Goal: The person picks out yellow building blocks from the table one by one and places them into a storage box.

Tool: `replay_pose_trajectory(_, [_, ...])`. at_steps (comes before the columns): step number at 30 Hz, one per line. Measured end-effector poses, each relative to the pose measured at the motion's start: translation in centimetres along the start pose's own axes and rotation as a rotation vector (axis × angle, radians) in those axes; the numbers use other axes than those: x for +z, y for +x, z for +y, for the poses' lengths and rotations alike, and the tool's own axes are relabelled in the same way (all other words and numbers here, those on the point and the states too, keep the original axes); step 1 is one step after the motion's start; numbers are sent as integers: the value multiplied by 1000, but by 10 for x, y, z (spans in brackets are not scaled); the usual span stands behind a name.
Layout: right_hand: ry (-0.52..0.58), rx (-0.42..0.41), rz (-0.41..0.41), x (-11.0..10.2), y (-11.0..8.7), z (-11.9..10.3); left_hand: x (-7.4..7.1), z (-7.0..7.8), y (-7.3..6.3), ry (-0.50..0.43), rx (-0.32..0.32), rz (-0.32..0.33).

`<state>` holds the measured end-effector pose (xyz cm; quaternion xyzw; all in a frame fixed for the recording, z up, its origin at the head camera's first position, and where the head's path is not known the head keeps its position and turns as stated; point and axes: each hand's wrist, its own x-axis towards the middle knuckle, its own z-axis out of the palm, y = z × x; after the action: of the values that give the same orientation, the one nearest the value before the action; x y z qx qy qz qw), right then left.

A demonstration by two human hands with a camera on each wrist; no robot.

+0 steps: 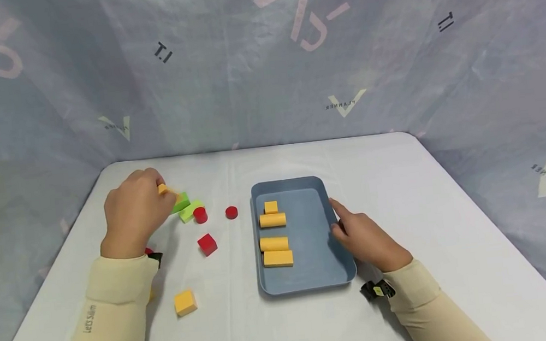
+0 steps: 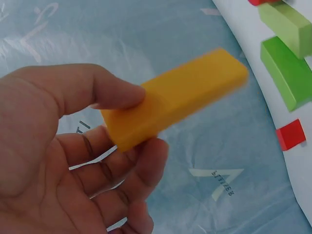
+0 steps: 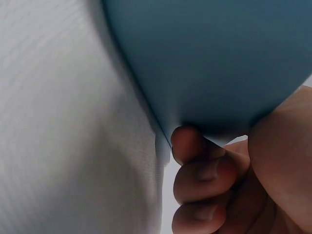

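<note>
My left hand [image 1: 135, 208], raised over the far left of the table, pinches a yellow rectangular block [image 2: 180, 95] near one end, thumb on one face and fingertips opposite. Just beyond the hand lie a green block [image 1: 180, 202] and a light green block [image 1: 192, 210]. At the right side of a blue-grey tray [image 1: 309, 286], my right hand [image 1: 371, 240] grips the wall, with thumb and index finger at the rim. Several yellow pieces sit along the tray's left side, among them a cylinder [image 1: 274, 244] and a rectangular block [image 1: 278, 259].
Between the left hand and the tray are a red cylinder [image 1: 200, 215], a red disc [image 1: 231, 212] and a red cube [image 1: 207, 244]. A yellow cube [image 1: 185, 303] lies nearer the front. More pieces are partly hidden by the left forearm. A grey printed curtain [image 1: 245, 85] hangs behind the table.
</note>
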<state>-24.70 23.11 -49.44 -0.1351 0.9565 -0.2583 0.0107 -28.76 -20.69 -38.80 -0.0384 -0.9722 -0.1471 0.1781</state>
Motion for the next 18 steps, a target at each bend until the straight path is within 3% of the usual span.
replay_pose_trajectory(8, [1,12,-3,-1,0,0,3,27,-3,-123,47,-17])
replay_pose_trajectory(15, [4,11,-13,0,-1,0,9,55,-11,-177,203,5])
replay_pose_trajectory(18, [0,8,-5,-1,-1,-1,14,63,-13,-174,237,20])
